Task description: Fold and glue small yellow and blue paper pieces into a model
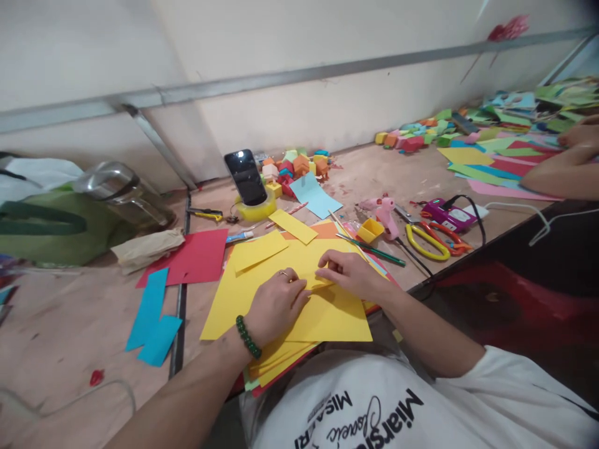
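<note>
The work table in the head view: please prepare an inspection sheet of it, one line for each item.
Surface: pinkish table, stained, dark seam.
Job's things: yellow sheets under both hands; yellow strip beyond them.
Clutter: red sheet, blue pieces, yellow-handled scissors, glue gun, phone upright at tape roll.
Grippers: bare left hand and right hand at a small yellow piece; exact grip unclear.
Cables: black one from the glue gun; black and white ones near a purple device.
Surroundings: pale wall behind; another person's arm at far right.
</note>
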Available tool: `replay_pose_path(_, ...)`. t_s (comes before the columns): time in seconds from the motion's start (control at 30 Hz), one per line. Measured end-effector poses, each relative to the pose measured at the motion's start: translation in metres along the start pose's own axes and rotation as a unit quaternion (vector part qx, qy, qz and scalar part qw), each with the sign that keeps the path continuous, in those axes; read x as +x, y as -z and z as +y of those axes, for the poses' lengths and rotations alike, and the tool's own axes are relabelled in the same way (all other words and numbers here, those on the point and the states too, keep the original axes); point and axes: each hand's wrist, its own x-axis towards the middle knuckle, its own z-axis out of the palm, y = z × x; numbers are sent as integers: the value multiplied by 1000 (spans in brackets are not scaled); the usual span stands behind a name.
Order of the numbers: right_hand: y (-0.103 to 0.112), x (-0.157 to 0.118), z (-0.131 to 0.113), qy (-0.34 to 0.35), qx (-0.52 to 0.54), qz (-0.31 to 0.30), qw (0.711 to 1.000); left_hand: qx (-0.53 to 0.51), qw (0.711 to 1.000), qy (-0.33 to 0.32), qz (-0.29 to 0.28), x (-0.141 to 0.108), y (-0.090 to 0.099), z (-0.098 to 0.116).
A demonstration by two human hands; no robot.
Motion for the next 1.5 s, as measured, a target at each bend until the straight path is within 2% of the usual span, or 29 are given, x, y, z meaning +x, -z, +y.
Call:
replay_pose_path(0.13,0,-11,1,30,10,44,999,-15,1000,5,-1,2,-2,-6)
replay_pose_path(0.23,1,-14,-4,1,-17,111,994,-25,1000,6,12,3,-5,-9)
replay_pose_path(0.27,2,-14,-6,-21,-32,117,992,-33,999,5,17,3,-6,-9)
replay_pose_path(0.4,4,-9,-16,-112,-117,38,986,-83,995,23,41,3,-8,-10)
replay_pose_path(0.57,9,-3,-32,-145,-201,-18,969,-138,987,73,39,4,-9,-12)
replay_pose_path(0.63,9,-1,-36,-150,-215,-39,964,-122,988,86,40,5,-10,-14)
replay_pose_path(0.73,6,3,-37,-130,-212,-71,966,-49,991,85,88,3,-8,-14)
replay_pose_path(0.8,5,4,-35,-114,-214,-84,967,13,990,62,125,1,-5,-11)
replay_pose_path(0.83,6,5,-34,-110,-218,-88,966,39,991,38,126,0,-2,-8)
replay_pose_path(0.93,8,7,-33,-110,-237,-98,960,89,992,-72,47,-3,4,1)
replay_pose_path(1.0,10,8,-34,-109,-247,-105,957,112,987,-118,-10,-4,8,8)
replay_pose_path(1.17,17,13,-22,-100,-252,-104,957,140,983,-100,-65,-8,18,21)
replay_pose_path(1.37,33,17,0,-115,-209,-97,966,134,978,-86,-134,-12,29,26)
replay_pose_path(1.5,38,16,4,-93,-172,-96,976,126,979,-88,-134,-16,29,26)
